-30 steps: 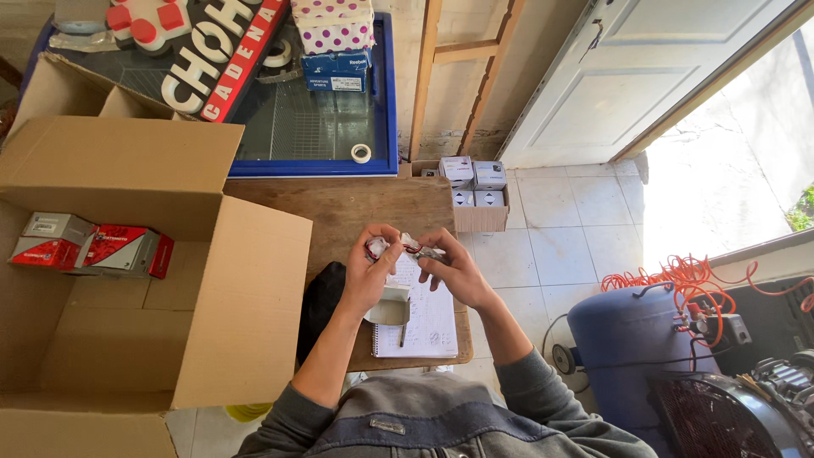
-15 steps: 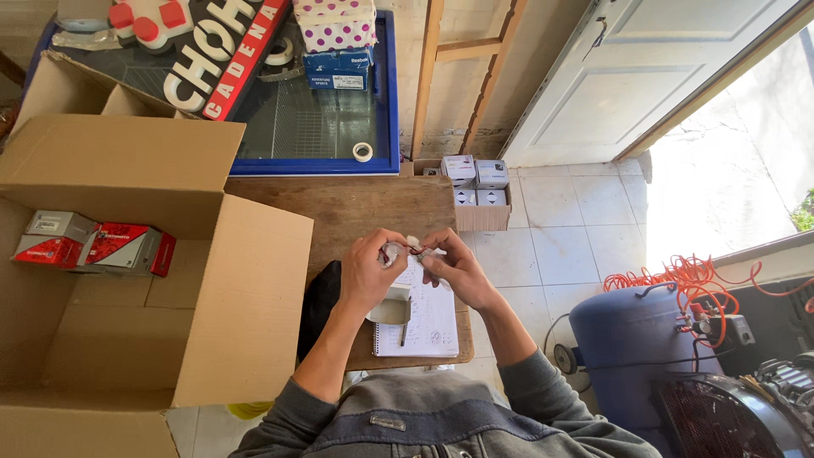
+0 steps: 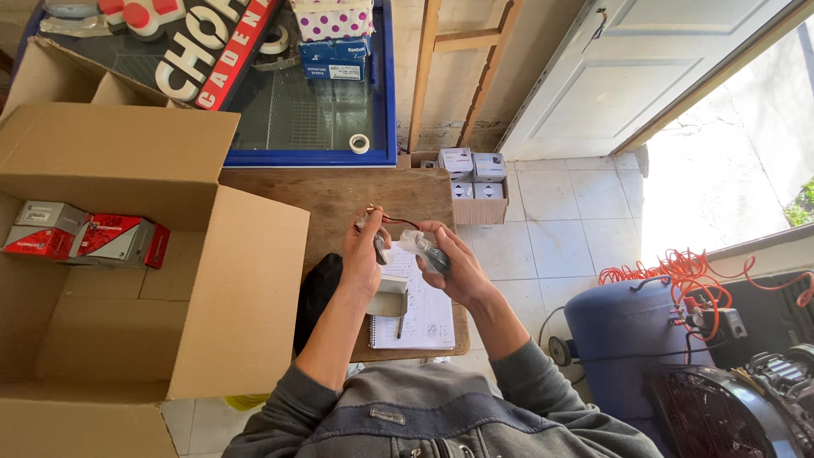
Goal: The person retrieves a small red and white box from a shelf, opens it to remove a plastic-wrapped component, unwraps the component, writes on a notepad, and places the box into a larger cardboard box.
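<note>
My left hand holds a small dark part with a thin red wire that arcs over to my right hand. My right hand grips a clear plastic bag with a dark piece in it. Both hands hover above a wooden table. Below them lie a spiral notebook with handwriting, a pen, and a small open white box.
A large open cardboard box at the left holds red and grey cartons. Small white boxes sit in a carton at the table's far edge. A blue-framed glass freezer stands behind. A blue compressor tank with orange hose is at the right.
My hands have drawn apart a little. The bag has come away in my right hand, and the red wire now stretches between the two hands.
</note>
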